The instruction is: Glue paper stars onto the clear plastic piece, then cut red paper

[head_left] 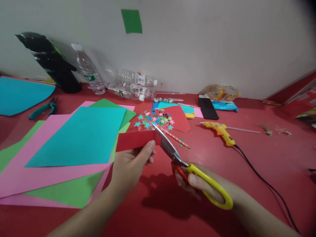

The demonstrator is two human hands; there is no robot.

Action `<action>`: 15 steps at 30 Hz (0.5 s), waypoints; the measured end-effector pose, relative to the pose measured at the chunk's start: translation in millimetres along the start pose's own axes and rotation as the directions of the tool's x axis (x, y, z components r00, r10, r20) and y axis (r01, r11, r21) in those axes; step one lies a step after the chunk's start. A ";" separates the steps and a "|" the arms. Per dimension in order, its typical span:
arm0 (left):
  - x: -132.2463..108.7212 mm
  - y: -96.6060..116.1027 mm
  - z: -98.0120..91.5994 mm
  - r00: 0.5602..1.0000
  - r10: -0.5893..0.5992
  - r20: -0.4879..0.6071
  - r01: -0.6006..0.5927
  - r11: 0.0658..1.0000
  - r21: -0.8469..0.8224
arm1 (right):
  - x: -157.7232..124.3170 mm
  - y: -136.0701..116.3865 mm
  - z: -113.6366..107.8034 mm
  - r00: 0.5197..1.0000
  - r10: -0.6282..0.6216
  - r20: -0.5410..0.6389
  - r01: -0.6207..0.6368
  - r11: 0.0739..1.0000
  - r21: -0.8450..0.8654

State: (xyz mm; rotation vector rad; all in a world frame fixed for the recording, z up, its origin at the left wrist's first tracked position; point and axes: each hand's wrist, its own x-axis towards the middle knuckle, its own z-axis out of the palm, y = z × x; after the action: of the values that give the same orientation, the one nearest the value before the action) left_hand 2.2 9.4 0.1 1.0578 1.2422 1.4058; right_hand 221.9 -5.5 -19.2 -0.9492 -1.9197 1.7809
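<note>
A strip of red paper [133,139] is pinched between the thumb and fingers of my left hand [133,164], held above the red table. My right hand [197,181] is closed round the yellow and red handles of the scissors [170,148]. Their blades point up and to the left, at the right end of the strip; whether they are parted there is hard to tell. Beyond the blades lies a pile of small coloured paper stars [155,119], with a patterned straw [176,138] to its right.
Blue, pink and green sheets [81,138] lie at the left, near pliers [44,109]. Bottles [90,70] stand or lie along the wall. At the right are a yellow glue gun [219,130] with a black cord and a phone [208,108].
</note>
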 end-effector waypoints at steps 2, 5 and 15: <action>0.2 -0.1 0.1 0.998 -0.049 0.051 0.053 0.995 -0.079 | 0.9 -1.8 1.3 1.000 -0.005 -0.014 0.005 1.000 -0.003; 1.2 0.0 1.0 0.986 -0.099 0.135 0.123 0.975 -0.184 | 2.3 -2.3 3.5 1.000 0.004 -0.025 -0.004 1.000 0.004; 1.1 -4.5 -2.0 0.988 -0.045 0.146 0.068 0.985 -0.159 | 2.0 7.7 2.6 0.999 0.029 -0.023 -0.027 0.997 0.068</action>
State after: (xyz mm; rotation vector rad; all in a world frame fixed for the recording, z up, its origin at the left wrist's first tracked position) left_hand 0.5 10.3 -4.6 0.9838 1.0279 1.3409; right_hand 220.5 -6.2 -27.4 -0.9743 -1.8278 1.8294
